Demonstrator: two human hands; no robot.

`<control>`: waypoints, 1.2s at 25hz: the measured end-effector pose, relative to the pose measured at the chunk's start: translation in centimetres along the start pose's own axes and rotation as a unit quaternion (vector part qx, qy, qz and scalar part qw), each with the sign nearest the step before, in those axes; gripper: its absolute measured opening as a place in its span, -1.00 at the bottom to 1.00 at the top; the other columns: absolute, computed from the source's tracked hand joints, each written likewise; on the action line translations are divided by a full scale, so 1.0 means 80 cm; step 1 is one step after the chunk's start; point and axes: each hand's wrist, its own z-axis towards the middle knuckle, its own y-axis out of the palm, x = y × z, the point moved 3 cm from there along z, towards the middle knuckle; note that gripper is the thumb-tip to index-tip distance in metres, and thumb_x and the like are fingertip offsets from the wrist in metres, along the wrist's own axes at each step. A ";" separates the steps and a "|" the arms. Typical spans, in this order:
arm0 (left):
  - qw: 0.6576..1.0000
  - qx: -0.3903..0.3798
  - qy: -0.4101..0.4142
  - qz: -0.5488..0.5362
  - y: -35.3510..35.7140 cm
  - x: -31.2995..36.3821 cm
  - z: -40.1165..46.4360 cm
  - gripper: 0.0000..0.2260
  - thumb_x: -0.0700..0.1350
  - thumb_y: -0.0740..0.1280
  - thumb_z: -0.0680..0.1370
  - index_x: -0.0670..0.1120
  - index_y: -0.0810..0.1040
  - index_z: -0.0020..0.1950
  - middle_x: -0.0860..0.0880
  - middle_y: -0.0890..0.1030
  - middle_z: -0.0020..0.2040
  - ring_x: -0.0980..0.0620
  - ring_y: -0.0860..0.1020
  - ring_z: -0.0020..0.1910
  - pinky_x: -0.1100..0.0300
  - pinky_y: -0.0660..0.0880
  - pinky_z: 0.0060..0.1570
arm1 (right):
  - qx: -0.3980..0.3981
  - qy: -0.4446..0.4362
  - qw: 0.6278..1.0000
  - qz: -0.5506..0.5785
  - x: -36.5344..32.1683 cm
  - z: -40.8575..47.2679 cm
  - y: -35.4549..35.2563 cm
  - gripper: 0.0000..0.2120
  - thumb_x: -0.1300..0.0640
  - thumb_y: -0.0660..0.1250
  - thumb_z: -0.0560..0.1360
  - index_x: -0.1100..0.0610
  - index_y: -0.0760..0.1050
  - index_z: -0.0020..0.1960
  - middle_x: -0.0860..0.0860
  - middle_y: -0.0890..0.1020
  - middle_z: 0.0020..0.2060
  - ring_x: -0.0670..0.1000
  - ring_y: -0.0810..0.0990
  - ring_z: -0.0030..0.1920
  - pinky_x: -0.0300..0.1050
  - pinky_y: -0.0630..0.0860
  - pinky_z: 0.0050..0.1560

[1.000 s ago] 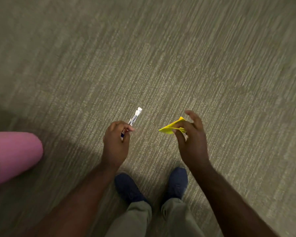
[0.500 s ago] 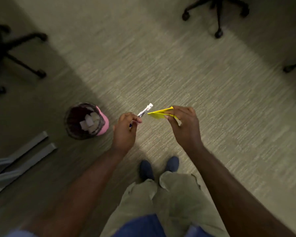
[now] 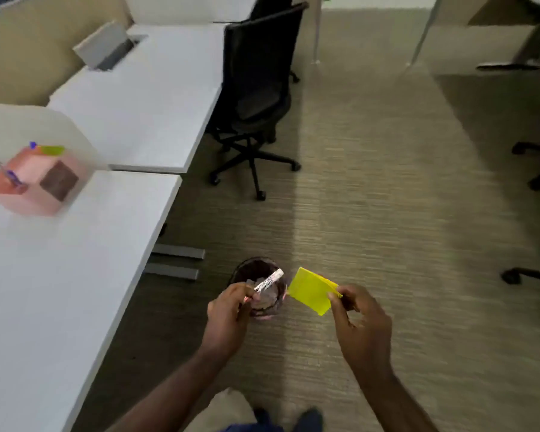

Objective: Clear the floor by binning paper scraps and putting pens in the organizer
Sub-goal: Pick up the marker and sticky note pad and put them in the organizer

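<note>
**Both hands loaded above the bin**

Left hand point(image 3: 228, 316) is closed around a white marker point(image 3: 268, 281) — the fist grips its lower end, and the printed barrel sticks out up and to the right, across the mouth of the waste bin point(image 3: 259, 286) as seen from the head camera. Right hand point(image 3: 360, 322) pinches a yellow paper scrap point(image 3: 310, 290) between thumb and fingertips at the scrap's right edge; the sheet is folded and fans out to the left, its free corner just beside the bin rim.

The bin stands on the carpet point(image 3: 387, 213) close to the edge of the near desk point(image 3: 60, 275); pale paper pieces show inside it. Contents otherwise too dark to tell.

The pink organizer point(image 3: 35, 185) sits on the near desk at far left, well apart from both hands — a purple pen point(image 3: 11, 176) stands in one compartment and a green item lies at its back edge, blurred.

A black office chair point(image 3: 256, 98) stands by the farther desk point(image 3: 144, 98). Shoes and trouser legs are visible at the bottom edge.
</note>
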 end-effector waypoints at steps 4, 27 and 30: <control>0.988 0.138 -0.064 0.008 -0.085 -0.029 -0.002 -0.75 -0.27 0.35 0.44 0.11 0.51 -0.11 0.20 0.54 -0.03 0.18 0.56 -0.02 0.01 0.52 -0.01 | -0.080 -0.006 0.994 0.073 -0.041 0.054 0.080 -0.63 0.21 0.45 0.40 -0.13 0.42 0.07 -0.10 0.64 -0.20 -0.08 0.65 -0.25 -0.10 0.55 -0.17; 0.848 0.458 -0.264 -0.035 -0.484 -0.313 0.047 -0.75 -0.28 0.33 0.50 0.10 0.54 -0.12 0.11 0.62 -0.06 0.16 0.53 -0.10 0.49 0.37 -0.28 | -0.194 -0.216 0.947 0.137 -0.374 0.195 0.636 -0.89 0.31 0.42 0.42 0.27 0.62 -0.05 0.14 0.69 -0.26 -0.20 0.51 -0.24 -0.60 0.33 -0.15; 0.834 0.471 -0.286 -0.021 -0.499 -0.321 0.058 -0.76 -0.27 0.31 0.51 0.11 0.54 -0.12 0.13 0.61 -0.06 0.18 0.53 -0.09 0.47 0.37 -0.27 | -0.186 -0.229 0.944 0.147 -0.402 0.237 0.701 -0.87 0.28 0.39 0.45 0.29 0.63 -0.03 0.17 0.70 -0.22 -0.10 0.58 -0.22 -0.60 0.33 -0.12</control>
